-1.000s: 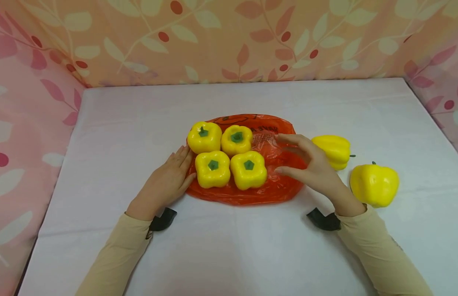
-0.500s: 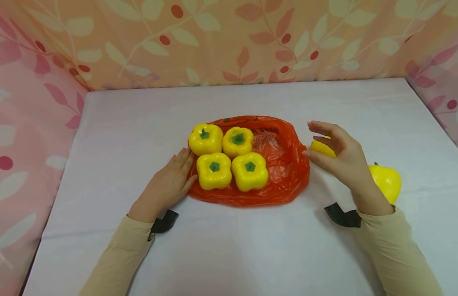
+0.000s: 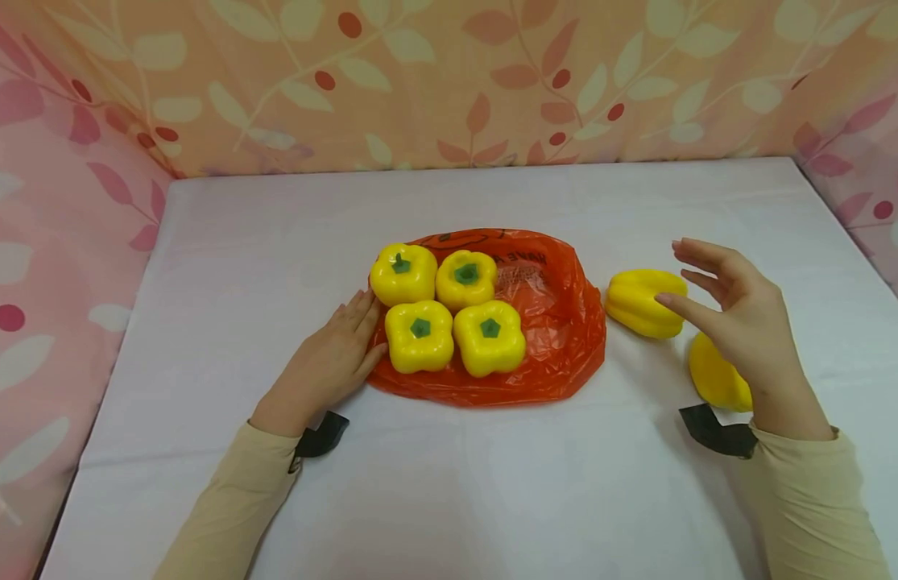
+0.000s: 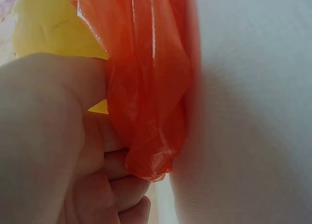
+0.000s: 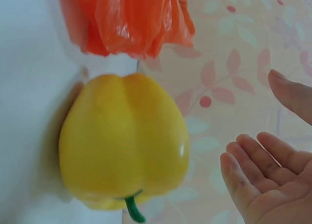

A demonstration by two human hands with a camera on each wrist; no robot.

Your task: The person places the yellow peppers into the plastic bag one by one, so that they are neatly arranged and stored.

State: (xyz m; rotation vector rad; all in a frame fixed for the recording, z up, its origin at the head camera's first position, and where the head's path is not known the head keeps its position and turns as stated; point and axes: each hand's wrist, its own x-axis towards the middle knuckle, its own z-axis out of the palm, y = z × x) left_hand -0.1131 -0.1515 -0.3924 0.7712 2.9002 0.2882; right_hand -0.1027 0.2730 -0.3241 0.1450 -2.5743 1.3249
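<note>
This looks like a small curtained booth set up around a table (image 3: 492, 491); whether it stands in a home or a studio cannot be told. A plain white cloth (image 3: 275, 217) covers the tabletop. Behind it hangs a peach curtain (image 3: 434, 89) printed with leaves and red berries, and a pink left curtain (image 3: 28, 338) and a pink right curtain (image 3: 879, 181) close in the sides. Black pieces (image 3: 713, 435) jutting at the sleeve cuffs (image 3: 789, 451) suggest worn recording gear, which fits a staged workspace.
</note>
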